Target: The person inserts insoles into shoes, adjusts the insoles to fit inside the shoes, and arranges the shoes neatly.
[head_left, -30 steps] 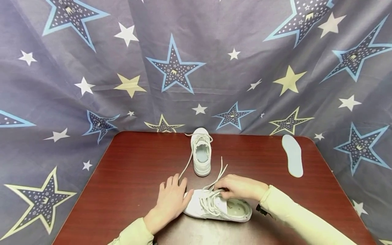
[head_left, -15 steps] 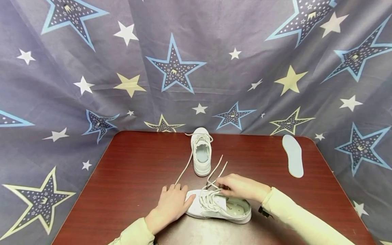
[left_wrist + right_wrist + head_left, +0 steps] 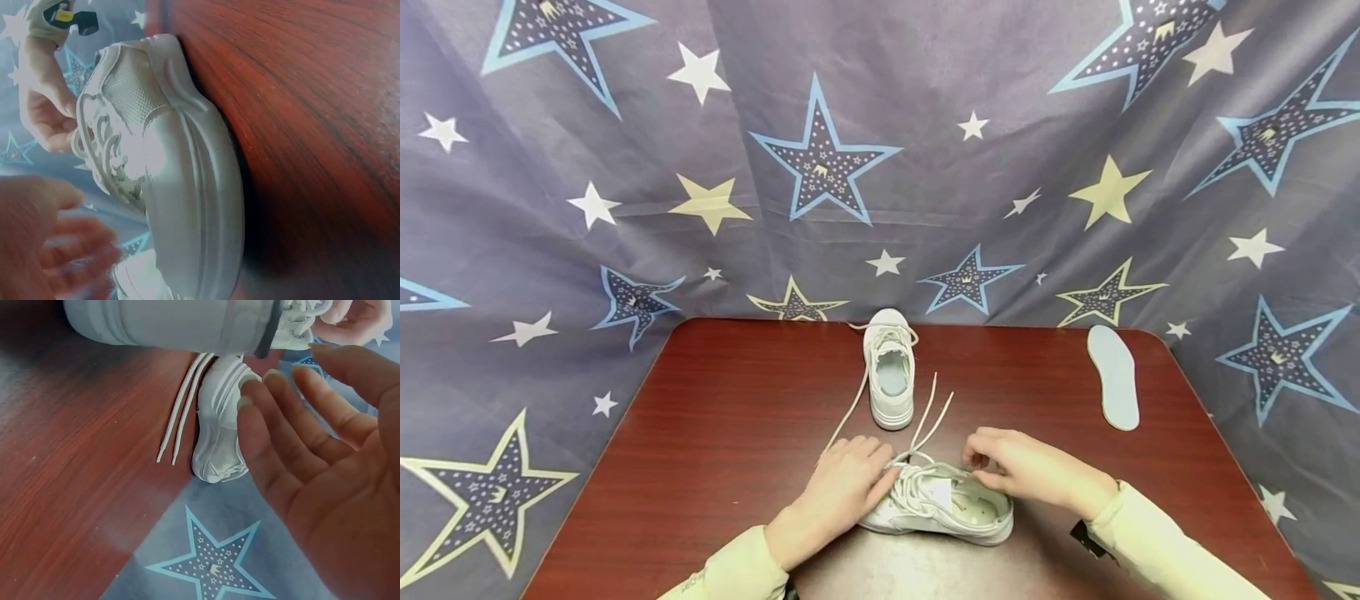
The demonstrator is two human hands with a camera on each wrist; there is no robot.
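Shoe nearest you (image 3: pixel 940 518) lies crosswise on the table (image 3: pixel 737 400) between your hands, toe leftward. Your right hand (image 3: pixel 1033 468), fingers parted around nothing, is nearer its opening; your left hand (image 3: pixel 846 483), fingers loose, is beside the toe, contact uncertain.

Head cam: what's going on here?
A person is handling a white shoe on the table: left hand at its toe, right hand near its opening, holding nothing. Its laces are untied. A second shoe stands behind it; an insole lies toward the table's far right.
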